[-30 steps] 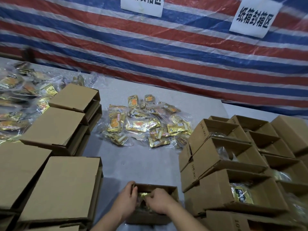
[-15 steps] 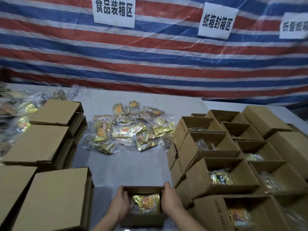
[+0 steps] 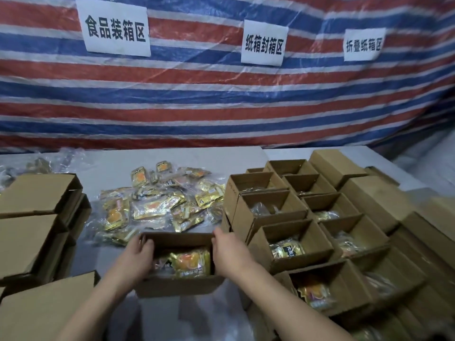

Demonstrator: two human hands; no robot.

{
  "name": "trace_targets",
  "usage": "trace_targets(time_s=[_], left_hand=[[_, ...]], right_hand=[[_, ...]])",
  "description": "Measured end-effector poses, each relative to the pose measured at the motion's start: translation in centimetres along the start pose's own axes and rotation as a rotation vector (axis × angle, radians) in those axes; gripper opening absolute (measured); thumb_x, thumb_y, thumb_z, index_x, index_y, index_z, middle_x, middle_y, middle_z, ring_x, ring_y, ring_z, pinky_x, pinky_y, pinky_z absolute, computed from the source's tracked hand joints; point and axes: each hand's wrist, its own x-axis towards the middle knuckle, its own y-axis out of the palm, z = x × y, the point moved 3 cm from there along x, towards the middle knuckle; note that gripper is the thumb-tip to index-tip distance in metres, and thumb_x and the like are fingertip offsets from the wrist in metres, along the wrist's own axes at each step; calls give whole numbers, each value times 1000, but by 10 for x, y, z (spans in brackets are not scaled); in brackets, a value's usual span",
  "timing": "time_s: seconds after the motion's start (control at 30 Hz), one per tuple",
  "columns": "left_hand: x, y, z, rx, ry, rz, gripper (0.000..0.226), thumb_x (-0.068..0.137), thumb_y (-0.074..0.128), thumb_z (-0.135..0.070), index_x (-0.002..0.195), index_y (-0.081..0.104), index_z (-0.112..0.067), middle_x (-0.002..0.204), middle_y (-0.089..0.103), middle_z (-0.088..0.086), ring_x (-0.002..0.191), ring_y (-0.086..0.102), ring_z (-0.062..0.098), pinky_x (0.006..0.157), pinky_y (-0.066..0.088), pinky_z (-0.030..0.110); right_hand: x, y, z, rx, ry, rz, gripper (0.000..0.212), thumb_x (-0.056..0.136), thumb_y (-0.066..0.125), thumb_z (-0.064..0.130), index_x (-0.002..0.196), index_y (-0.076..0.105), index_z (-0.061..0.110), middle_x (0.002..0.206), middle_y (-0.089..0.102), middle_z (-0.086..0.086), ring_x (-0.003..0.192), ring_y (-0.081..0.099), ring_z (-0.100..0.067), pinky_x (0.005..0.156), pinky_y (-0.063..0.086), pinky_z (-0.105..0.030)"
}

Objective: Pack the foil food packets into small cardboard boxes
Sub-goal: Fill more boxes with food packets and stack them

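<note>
An open small cardboard box [image 3: 178, 283] sits on the grey table [image 3: 118, 168], held between two bare hands. The left hand [image 3: 138, 254] grips the box's left wall, its fingers curled over the rim and reaching inside. The right hand [image 3: 230, 253] presses flat against the right wall, fingers straight and pointing away from the person, thumb side toward the box's interior. The two hands are apart, one at each end of the box.

Between the hands, inside the box, lies a gold foil food packet [image 3: 189, 263] with an orange picture on it; it fills most of the visible interior.

Just beyond the fingertips of both hands, a loose heap of foil packets [image 3: 157, 205] in clear wrapping is spread across the table, its near edge touching or almost touching the far wall of the held box.

To the right of the right hand stand rows of open filled boxes [image 3: 290, 244], packed side by side, each showing packets within; the closest one is just beside the right hand. Further right are closed boxes [image 3: 374, 200].

To the left of the left hand, stacks of empty brown boxes [image 3: 34, 193] lie on their sides, and one more [image 3: 44, 313] sits beside the left forearm.

Well beyond the hands hangs a red, white and blue striped tarpaulin [image 3: 221, 107] carrying three white paper signs [image 3: 114, 28] with black characters.
</note>
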Motion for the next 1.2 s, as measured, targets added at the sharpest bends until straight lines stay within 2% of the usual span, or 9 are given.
trace_targets(time_s=[0.17, 0.3, 0.4, 0.63, 0.77, 0.83, 0.93, 1.1, 1.2], left_hand=[[-28, -23, -55, -111, 140, -4, 57, 98, 47, -47, 150, 25, -36, 116, 54, -13, 81, 52, 3, 69, 34, 21], [-55, -31, -105, -236, 230, 60, 65, 90, 43, -61, 149, 22, -46, 147, 44, -2, 111, 52, 17, 81, 39, 37], [-76, -30, -144, -219, 339, 92, 84, 72, 36, -73, 150, 23, -44, 152, 39, -3, 130, 43, 21, 94, 36, 39], [-117, 20, -203, -161, 512, 199, 58, 88, 37, -68, 143, 25, -56, 125, 40, -26, 113, 43, 6, 83, 36, 26], [-157, 47, -222, -211, 457, 322, 33, 69, 40, -83, 100, 29, -87, 102, 37, -55, 103, 44, -8, 91, 42, 29], [-182, 60, -229, -256, 423, 390, 37, 64, 44, -93, 97, 27, -91, 93, 36, -61, 105, 44, -14, 99, 40, 29], [-219, 86, -233, -377, 394, 472, 66, 49, 51, -89, 111, 30, -87, 112, 43, -57, 116, 53, -10, 111, 37, 42], [-269, 147, -216, -582, 282, 545, 72, 44, 64, -70, 113, 46, -77, 110, 59, -43, 109, 62, -4, 105, 44, 43], [-275, 201, -208, -623, 185, 568, 77, 68, 76, -36, 138, 46, -45, 130, 61, -21, 119, 57, 3, 104, 44, 38]], right_hand=[[-17, -71, 8, 30, -29, -115, 5, 104, 44, 22, 101, 47, 19, 74, 46, 5, 66, 51, -18, 53, 37, -30], [-40, -134, -1, 16, -3, -220, 13, 105, 41, 28, 93, 42, 24, 76, 49, 7, 68, 52, -14, 51, 33, -28], [-58, -178, -17, -7, 51, -278, 13, 105, 42, 29, 95, 48, 25, 78, 52, 9, 64, 47, -5, 49, 28, -24], [-107, -245, -74, -53, 184, -308, 12, 105, 42, 29, 95, 47, 29, 82, 52, 11, 69, 53, -7, 52, 33, -24], [-143, -273, -109, -104, 199, -312, 28, 105, 44, 30, 77, 42, 30, 77, 52, 11, 67, 51, -4, 51, 30, -24], [-164, -287, -126, -123, 198, -293, 28, 104, 45, 31, 76, 42, 34, 79, 54, 11, 71, 53, -5, 55, 35, -26], [-196, -307, -153, -171, 190, -257, 26, 103, 46, 33, 77, 44, 37, 77, 55, 13, 71, 52, -2, 54, 33, -24], [-239, -316, -206, -173, 182, -147, 20, 98, 47, 38, 79, 49, 36, 73, 58, 10, 69, 56, -6, 61, 44, -34], [-252, -294, -243, -183, 214, -35, 16, 100, 46, 38, 84, 48, 36, 71, 58, 9, 67, 57, -6, 67, 50, -39]])
